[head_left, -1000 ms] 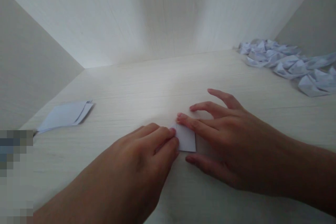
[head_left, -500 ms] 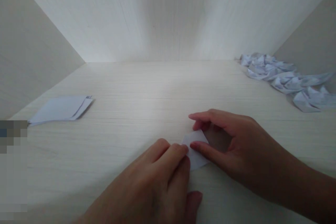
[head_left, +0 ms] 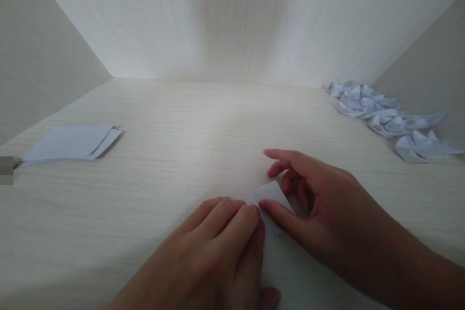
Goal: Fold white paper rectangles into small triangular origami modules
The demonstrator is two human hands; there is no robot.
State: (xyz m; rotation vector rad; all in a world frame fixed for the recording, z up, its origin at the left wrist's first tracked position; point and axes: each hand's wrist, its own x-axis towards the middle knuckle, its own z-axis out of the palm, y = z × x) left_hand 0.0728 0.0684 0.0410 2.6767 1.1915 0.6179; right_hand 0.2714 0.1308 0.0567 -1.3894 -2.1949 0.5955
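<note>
A small folded piece of white paper (head_left: pixel 274 193) lies on the light wooden surface between my hands. My left hand (head_left: pixel 218 247) is closed, its fingers bunched together and bearing down on the paper's left side, which they partly cover. The thumb of my right hand (head_left: pixel 323 198) rests on top of the paper. Its index and other fingers curve loosely beyond the paper's right edge, apart from the thumb, so this hand is open.
Several folded white paper pieces (head_left: pixel 387 121) form a line along the right side. At the left lies a stack of flat white paper sheets (head_left: pixel 69 141). Pale wooden panels (head_left: pixel 240 24) rise at the back and on both sides.
The lower fingers of my right hand have spread into view below the index finger. My left fingers have shifted slightly on the paper. The whole view has moved a little.
</note>
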